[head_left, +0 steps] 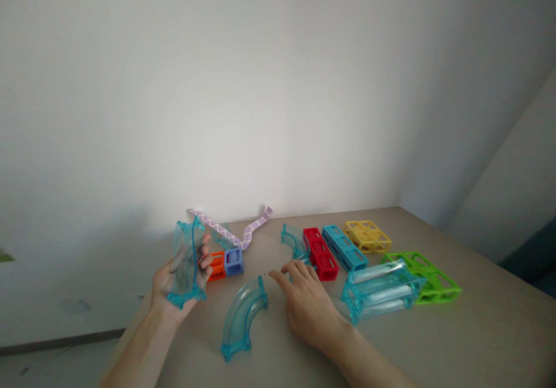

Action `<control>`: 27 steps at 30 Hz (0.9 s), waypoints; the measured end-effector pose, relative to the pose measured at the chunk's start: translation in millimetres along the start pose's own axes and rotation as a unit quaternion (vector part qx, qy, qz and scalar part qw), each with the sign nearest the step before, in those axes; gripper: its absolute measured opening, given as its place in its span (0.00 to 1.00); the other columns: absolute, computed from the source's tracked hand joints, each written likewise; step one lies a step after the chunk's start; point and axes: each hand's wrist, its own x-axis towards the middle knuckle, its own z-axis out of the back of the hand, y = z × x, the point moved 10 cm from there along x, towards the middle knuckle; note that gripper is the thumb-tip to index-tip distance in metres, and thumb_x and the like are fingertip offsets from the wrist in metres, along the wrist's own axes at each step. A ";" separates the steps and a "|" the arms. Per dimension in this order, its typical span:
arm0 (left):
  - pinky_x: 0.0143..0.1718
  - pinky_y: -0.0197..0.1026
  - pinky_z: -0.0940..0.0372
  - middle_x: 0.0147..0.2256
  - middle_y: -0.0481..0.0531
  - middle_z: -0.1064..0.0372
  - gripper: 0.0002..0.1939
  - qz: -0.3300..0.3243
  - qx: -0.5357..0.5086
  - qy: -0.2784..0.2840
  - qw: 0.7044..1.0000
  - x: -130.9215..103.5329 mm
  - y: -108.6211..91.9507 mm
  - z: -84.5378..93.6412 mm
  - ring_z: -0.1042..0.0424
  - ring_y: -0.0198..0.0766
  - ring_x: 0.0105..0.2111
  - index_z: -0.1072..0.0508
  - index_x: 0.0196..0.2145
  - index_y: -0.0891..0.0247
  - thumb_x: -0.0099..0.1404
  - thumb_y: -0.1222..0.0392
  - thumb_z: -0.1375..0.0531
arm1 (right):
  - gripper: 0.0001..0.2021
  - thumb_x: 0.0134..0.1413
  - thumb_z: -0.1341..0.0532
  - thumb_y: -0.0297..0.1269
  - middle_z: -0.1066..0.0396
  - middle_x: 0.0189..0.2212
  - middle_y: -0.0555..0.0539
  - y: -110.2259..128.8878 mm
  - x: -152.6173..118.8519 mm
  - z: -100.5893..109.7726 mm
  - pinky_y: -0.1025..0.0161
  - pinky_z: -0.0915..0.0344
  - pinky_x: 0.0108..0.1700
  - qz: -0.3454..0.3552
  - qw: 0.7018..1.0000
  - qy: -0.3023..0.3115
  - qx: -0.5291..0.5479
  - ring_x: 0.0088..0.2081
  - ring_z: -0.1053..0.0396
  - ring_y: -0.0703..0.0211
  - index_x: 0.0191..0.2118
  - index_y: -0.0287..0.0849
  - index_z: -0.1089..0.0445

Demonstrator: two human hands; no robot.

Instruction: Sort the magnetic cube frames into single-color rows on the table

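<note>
My left hand (167,286) is raised above the left side of the table, its fingers wrapped round a see-through blue tube piece (186,260) with flared ends, held upright. My right hand (310,304) is low over the table with the thumb stretched out and the other fingers bent. Just beyond its fingers lies a curved blue tube (294,240); whether they touch it I cannot tell. Between my hands, another curved clear blue tube (242,321) rests on the table. Right of my right hand is a bundle of straight clear blue tubes (384,292).
Right of centre lie a red block frame (320,255), a blue one (345,249), a yellow one (368,236) and a green one (428,278). Orange (218,264) and purple (233,260) frames sit behind my left hand. A lilac patterned strip (246,237) lies near the wall (278,116).
</note>
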 end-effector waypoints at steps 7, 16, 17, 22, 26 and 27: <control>0.20 0.39 0.30 0.28 0.58 0.28 0.22 0.002 0.012 0.018 1.000 -3.6 4.2 -8.9 0.32 0.39 0.22 0.27 0.52 0.70 0.64 0.67 0.50 | 0.27 0.56 0.43 0.33 0.44 0.64 0.41 37.7 -7.0 15.4 0.37 0.66 0.66 0.104 0.993 -0.027 0.047 0.66 0.53 0.44 0.61 0.47 0.41; 0.22 0.38 0.29 0.29 0.57 0.28 0.18 -0.013 0.033 0.022 0.999 -0.2 1.4 -3.2 0.31 0.38 0.23 0.25 0.47 0.69 0.65 0.66 0.50 | 0.07 0.63 0.43 0.37 0.28 0.37 0.45 51.3 -3.4 -6.3 0.43 0.46 0.58 0.071 0.997 -0.036 -0.015 0.44 0.33 0.50 0.36 0.43 0.30; 0.22 0.38 0.29 0.29 0.58 0.28 0.18 -0.013 0.034 0.019 0.999 -0.2 1.6 -2.9 0.31 0.38 0.23 0.25 0.47 0.69 0.65 0.66 0.50 | 0.07 0.64 0.44 0.35 0.28 0.36 0.44 43.3 -0.1 -6.2 0.44 0.44 0.55 0.039 0.998 -0.046 -0.022 0.42 0.32 0.50 0.36 0.42 0.30; 0.21 0.39 0.29 0.29 0.57 0.28 0.20 0.015 0.049 0.004 0.999 -0.9 9.3 -0.2 0.31 0.38 0.22 0.26 0.50 0.68 0.64 0.67 0.50 | 0.10 0.60 0.46 0.24 0.27 0.36 0.40 19.8 11.6 2.7 0.49 0.43 0.46 -0.081 0.994 -0.072 -0.022 0.41 0.30 0.48 0.43 0.39 0.31; 0.21 0.40 0.28 0.29 0.57 0.27 0.23 0.030 0.055 0.007 0.998 -0.7 15.6 3.5 0.31 0.39 0.22 0.27 0.52 0.65 0.61 0.69 0.48 | 0.14 0.61 0.42 0.34 0.28 0.46 0.41 17.9 -9.4 53.2 0.43 0.50 0.58 -0.050 0.988 -0.140 0.027 0.49 0.33 0.47 0.52 0.44 0.34; 0.21 0.41 0.28 0.29 0.58 0.27 0.24 0.033 0.048 0.014 0.998 -0.7 17.2 2.9 0.31 0.40 0.22 0.27 0.53 0.65 0.60 0.69 0.48 | 0.16 0.61 0.41 0.36 0.29 0.49 0.42 13.4 -20.1 71.3 0.42 0.53 0.61 -0.026 0.986 -0.158 0.041 0.51 0.34 0.47 0.55 0.47 0.35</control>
